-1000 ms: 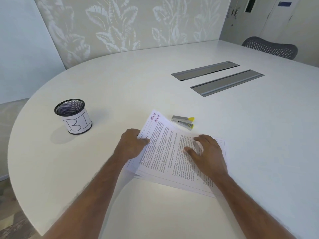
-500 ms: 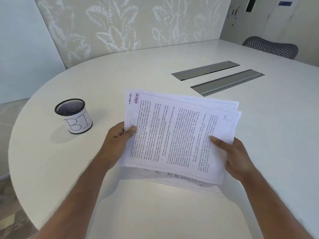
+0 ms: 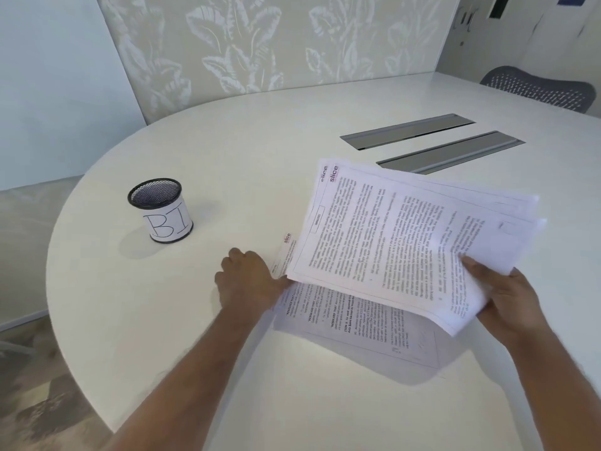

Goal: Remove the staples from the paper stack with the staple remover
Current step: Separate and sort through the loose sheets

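Observation:
My right hand [image 3: 507,297] grips the near right corner of a printed paper stack [image 3: 406,249] and holds it tilted above the table. More printed sheets [image 3: 357,323] lie flat on the table under it. My left hand [image 3: 248,281] is down on the table with curled fingers at the left edge of these lower sheets, its thumb tucked under the lifted stack. The staple remover is not visible; the raised stack covers the spot behind it.
A black mesh cup [image 3: 162,216] with a white label marked "BI" stands at the left of the white round table [image 3: 227,157]. Two grey cable slots [image 3: 406,130] lie at the far right, and a mesh chair [image 3: 540,89] stands beyond them.
Both hands lifted the upper stack off the table. My left hand then let go and dropped to the lower sheets, while my right hand carried the stack to the right.

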Available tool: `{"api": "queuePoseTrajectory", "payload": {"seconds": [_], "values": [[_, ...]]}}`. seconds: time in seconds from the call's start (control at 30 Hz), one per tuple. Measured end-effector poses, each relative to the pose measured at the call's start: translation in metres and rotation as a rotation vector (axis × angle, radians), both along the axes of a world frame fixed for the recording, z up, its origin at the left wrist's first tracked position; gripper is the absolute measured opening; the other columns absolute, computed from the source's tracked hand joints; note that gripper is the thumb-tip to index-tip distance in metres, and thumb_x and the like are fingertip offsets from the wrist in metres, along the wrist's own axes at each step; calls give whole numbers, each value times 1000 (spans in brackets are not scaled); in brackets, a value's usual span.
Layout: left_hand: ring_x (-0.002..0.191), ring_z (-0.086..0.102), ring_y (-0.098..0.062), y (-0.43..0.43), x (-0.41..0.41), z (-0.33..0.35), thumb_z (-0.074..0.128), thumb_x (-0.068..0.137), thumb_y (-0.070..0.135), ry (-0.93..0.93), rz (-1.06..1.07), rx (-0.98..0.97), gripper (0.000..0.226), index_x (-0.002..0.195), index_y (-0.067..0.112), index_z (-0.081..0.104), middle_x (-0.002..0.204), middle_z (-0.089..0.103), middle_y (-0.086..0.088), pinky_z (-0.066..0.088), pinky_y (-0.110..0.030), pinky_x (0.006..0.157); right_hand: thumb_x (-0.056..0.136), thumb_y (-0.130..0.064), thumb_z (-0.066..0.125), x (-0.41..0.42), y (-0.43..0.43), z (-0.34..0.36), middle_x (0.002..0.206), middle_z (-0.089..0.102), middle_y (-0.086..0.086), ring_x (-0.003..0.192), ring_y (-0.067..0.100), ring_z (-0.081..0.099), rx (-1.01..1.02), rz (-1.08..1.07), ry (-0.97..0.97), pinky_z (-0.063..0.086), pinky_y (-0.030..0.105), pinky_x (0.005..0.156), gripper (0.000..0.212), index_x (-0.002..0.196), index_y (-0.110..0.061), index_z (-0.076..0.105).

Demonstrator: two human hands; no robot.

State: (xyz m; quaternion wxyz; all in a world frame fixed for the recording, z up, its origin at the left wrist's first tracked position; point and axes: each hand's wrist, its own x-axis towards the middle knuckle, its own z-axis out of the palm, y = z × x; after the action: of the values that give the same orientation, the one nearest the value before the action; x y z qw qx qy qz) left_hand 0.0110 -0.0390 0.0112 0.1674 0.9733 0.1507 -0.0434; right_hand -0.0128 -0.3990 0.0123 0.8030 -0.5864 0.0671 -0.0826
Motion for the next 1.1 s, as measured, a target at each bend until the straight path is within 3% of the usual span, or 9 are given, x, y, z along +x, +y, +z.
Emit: {"api": "queuePoseTrajectory", "payload": {"seconds": [0.27,0.33,0.43,0.57,0.67,0.8,0.9,1.0,1.1], "values": [[90,54,-29,-4,2,9,72,78,37,24,30,-151,22,89,19,66,88,51,2,42,-32,71,94,-1,56,-1,-2,-5,132,66,11,116,30,66,49,32,-11,59,43,80,38,129,-14,63],[84,58,-27,-3,2,6,73,75,33,-14,39,-243,29,94,22,55,77,52,8,41,-31,68,94,-2,56,-3,-1,-6,132,66,11,116,31,66,48,40,7,59,44,80,38,130,-13,62],[87,65,-25,7,7,5,82,74,38,-26,61,-497,58,116,23,45,87,59,7,46,-32,70,89,-6,61,-5,3,-7,129,67,13,114,32,67,41,58,28,60,45,80,40,128,-13,64],[93,77,-28,29,12,0,73,89,23,36,-76,-837,6,88,19,77,89,81,4,60,-36,78,81,-10,68,-6,13,-11,122,71,14,107,32,70,11,100,109,60,41,75,40,121,-10,68],[103,76,-27,38,10,-4,61,99,17,66,-78,-1057,22,93,17,82,104,82,-3,58,-40,90,77,-10,70,-6,24,-15,118,73,16,102,31,72,6,113,159,61,37,71,38,115,-7,71],[93,77,-6,42,1,-6,54,104,28,61,-4,-1290,31,93,22,82,99,82,9,58,-22,72,77,-8,71,-1,38,-21,115,74,16,101,31,73,9,141,191,61,36,71,35,112,-7,72],[88,78,-7,42,-4,-5,50,105,34,47,-23,-1346,38,90,27,84,97,82,11,60,-20,64,75,-9,73,2,44,-23,115,74,15,103,32,72,-9,147,199,61,36,73,39,114,-6,71],[103,76,-21,40,-6,-6,56,103,15,-75,-135,-1272,25,104,21,80,109,81,2,61,-23,73,76,-9,74,3,49,-24,115,74,15,104,34,71,-37,170,193,61,38,75,40,116,-6,70],[107,75,-18,39,-9,-4,56,100,0,-179,-238,-1191,30,111,21,74,112,80,5,59,-22,81,77,-14,76,0,53,-21,111,76,12,101,32,73,-137,164,154,61,35,74,37,113,-9,72]]}}
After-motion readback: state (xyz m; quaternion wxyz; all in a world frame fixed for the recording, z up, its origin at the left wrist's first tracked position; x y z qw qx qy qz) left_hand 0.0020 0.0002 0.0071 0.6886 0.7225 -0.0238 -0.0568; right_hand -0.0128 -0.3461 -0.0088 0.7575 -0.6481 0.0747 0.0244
